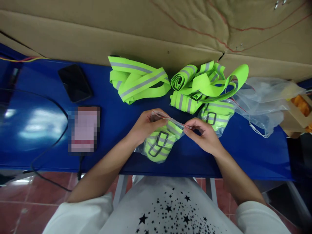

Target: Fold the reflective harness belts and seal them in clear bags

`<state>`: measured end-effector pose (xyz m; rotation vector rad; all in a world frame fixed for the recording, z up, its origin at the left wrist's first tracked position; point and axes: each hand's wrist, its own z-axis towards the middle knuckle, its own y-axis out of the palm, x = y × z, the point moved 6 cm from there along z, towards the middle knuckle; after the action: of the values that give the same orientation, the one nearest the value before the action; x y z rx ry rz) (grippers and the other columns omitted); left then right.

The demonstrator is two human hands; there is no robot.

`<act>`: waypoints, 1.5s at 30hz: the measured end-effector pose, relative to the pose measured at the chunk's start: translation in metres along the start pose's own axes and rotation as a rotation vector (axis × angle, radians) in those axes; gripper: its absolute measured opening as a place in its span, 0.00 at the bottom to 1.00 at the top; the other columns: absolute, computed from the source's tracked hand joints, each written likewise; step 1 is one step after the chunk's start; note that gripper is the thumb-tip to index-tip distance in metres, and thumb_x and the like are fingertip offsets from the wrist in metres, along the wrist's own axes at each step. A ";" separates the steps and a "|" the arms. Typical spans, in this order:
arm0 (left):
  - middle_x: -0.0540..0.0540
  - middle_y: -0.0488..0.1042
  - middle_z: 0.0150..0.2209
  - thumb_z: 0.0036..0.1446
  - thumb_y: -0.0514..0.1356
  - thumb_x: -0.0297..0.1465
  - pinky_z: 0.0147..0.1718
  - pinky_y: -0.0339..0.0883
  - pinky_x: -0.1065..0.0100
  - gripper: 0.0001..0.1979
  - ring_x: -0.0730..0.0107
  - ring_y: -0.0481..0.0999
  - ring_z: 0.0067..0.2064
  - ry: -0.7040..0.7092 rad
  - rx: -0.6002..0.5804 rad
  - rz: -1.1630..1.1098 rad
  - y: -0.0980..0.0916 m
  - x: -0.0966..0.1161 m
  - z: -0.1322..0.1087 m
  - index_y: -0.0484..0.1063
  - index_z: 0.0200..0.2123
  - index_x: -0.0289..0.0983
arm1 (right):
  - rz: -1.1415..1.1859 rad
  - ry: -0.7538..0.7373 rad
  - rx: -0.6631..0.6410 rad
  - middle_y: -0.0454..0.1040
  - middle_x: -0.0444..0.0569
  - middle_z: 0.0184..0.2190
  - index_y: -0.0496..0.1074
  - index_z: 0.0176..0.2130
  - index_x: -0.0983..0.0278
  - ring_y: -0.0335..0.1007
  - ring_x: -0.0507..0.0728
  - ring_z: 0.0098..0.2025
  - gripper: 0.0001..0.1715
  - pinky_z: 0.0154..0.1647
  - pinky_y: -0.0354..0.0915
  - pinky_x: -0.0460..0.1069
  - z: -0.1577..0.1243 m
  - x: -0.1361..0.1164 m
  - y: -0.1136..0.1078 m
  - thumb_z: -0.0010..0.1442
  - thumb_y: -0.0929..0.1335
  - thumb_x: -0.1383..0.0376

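White star-print shirt (168, 208) at 6 o'clock, blue table (243, 156) edge just beyond it. Dead centre: clear bag (162, 136) resting on the table, folded hi-vis strap (156, 151) with black buckles inside. Left hand (146, 125) has the bag mouth at its 10 o'clock end, and right hand (206, 135) has the 2 o'clock end between thumb and forefinger. Both sets of fingers are closed on the film, with the mouth edge stretched between them. My read: light, soft, no stiffness of its own. The film is thin and slick, so it will slip and crumple. Best hold is the mouth edge, or through the film onto the strap bundle, not the loose film. Buckles are the only hard parts. Second bagged strap (216, 117) sits at 2 o'clock just beside the right hand, loose straps (136, 81) at 12, phone (75, 83) at 10.
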<state>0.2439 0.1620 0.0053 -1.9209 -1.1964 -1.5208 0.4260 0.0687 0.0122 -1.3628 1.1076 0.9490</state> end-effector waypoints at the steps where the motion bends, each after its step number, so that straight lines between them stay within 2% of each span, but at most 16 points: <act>1: 0.51 0.79 0.30 0.51 0.73 0.36 0.34 0.68 0.72 0.10 0.73 0.75 0.31 0.010 -0.004 0.017 0.001 0.000 0.000 0.80 0.32 0.37 | -0.001 0.000 0.000 0.78 0.44 0.33 0.76 0.39 0.61 0.73 0.52 0.34 0.07 0.37 0.69 0.48 0.000 0.000 0.000 0.65 0.73 0.59; 6: 0.48 0.81 0.32 0.52 0.72 0.38 0.36 0.69 0.69 0.11 0.69 0.78 0.34 0.019 -0.019 0.104 0.003 -0.002 0.000 0.81 0.33 0.36 | -0.003 0.045 -0.003 0.79 0.45 0.33 0.77 0.40 0.61 0.73 0.52 0.35 0.09 0.37 0.68 0.48 0.000 0.006 0.001 0.64 0.73 0.58; 10: 0.47 0.83 0.33 0.52 0.72 0.36 0.36 0.71 0.69 0.10 0.67 0.80 0.35 -0.048 -0.010 0.070 0.000 -0.007 0.001 0.83 0.35 0.36 | 0.020 0.097 -0.075 0.79 0.45 0.32 0.78 0.40 0.62 0.73 0.52 0.32 0.11 0.34 0.66 0.48 0.002 0.012 0.004 0.62 0.74 0.57; 14: 0.47 0.83 0.32 0.52 0.73 0.38 0.36 0.73 0.69 0.11 0.66 0.81 0.34 -0.091 -0.027 0.030 0.000 -0.008 0.001 0.83 0.35 0.36 | 0.007 0.113 -0.067 0.78 0.45 0.30 0.79 0.38 0.62 0.71 0.51 0.30 0.11 0.30 0.63 0.47 0.001 0.017 0.005 0.62 0.74 0.57; 18: 0.47 0.83 0.33 0.53 0.73 0.40 0.37 0.74 0.68 0.12 0.66 0.82 0.35 -0.076 -0.061 0.041 0.002 -0.008 0.001 0.84 0.36 0.38 | -0.014 0.109 -0.070 0.78 0.45 0.30 0.78 0.37 0.63 0.71 0.51 0.30 0.12 0.29 0.62 0.47 0.000 0.015 0.005 0.63 0.74 0.56; 21: 0.47 0.84 0.33 0.52 0.73 0.40 0.37 0.74 0.68 0.12 0.67 0.82 0.35 -0.065 -0.063 0.037 0.002 -0.009 0.001 0.84 0.36 0.37 | 0.053 0.127 -0.143 0.78 0.45 0.31 0.78 0.38 0.63 0.71 0.50 0.31 0.11 0.33 0.65 0.46 0.000 0.012 0.002 0.63 0.74 0.58; 25: 0.46 0.84 0.34 0.53 0.73 0.40 0.38 0.75 0.69 0.14 0.66 0.82 0.36 -0.076 -0.052 0.011 0.000 -0.007 -0.001 0.84 0.38 0.36 | 0.180 0.225 -0.257 0.79 0.46 0.35 0.79 0.43 0.63 0.73 0.51 0.34 0.13 0.35 0.68 0.46 -0.001 0.014 -0.003 0.62 0.75 0.57; 31: 0.44 0.85 0.35 0.55 0.73 0.39 0.39 0.77 0.69 0.15 0.65 0.84 0.37 -0.225 -0.150 -0.156 0.001 -0.010 -0.003 0.84 0.41 0.34 | 0.201 0.321 -0.228 0.81 0.46 0.35 0.81 0.42 0.62 0.76 0.51 0.35 0.15 0.38 0.69 0.47 -0.002 0.022 -0.007 0.58 0.78 0.58; 36: 0.42 0.85 0.34 0.56 0.71 0.41 0.37 0.79 0.68 0.17 0.62 0.85 0.36 -0.342 -0.211 -0.253 0.001 -0.016 -0.002 0.84 0.41 0.34 | 0.116 0.240 -0.167 0.79 0.45 0.31 0.80 0.36 0.63 0.73 0.51 0.31 0.11 0.35 0.67 0.46 -0.002 0.018 -0.007 0.57 0.78 0.59; 40: 0.43 0.85 0.34 0.59 0.70 0.40 0.37 0.78 0.70 0.15 0.64 0.84 0.36 -0.281 -0.203 -0.243 0.000 -0.012 -0.002 0.85 0.42 0.35 | 0.077 0.186 -0.137 0.78 0.44 0.30 0.79 0.35 0.63 0.71 0.50 0.31 0.10 0.34 0.66 0.45 -0.002 0.013 -0.009 0.59 0.77 0.59; 45: 0.44 0.85 0.36 0.61 0.69 0.41 0.37 0.76 0.73 0.15 0.67 0.83 0.37 -0.138 -0.179 -0.118 -0.002 -0.002 -0.003 0.85 0.42 0.35 | 0.145 0.216 -0.226 0.81 0.47 0.39 0.80 0.44 0.62 0.75 0.51 0.37 0.15 0.40 0.70 0.47 -0.002 0.010 -0.006 0.60 0.77 0.58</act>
<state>0.2404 0.1599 0.0043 -2.1362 -1.2908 -1.6265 0.4339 0.0660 0.0038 -1.6151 1.3066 1.0768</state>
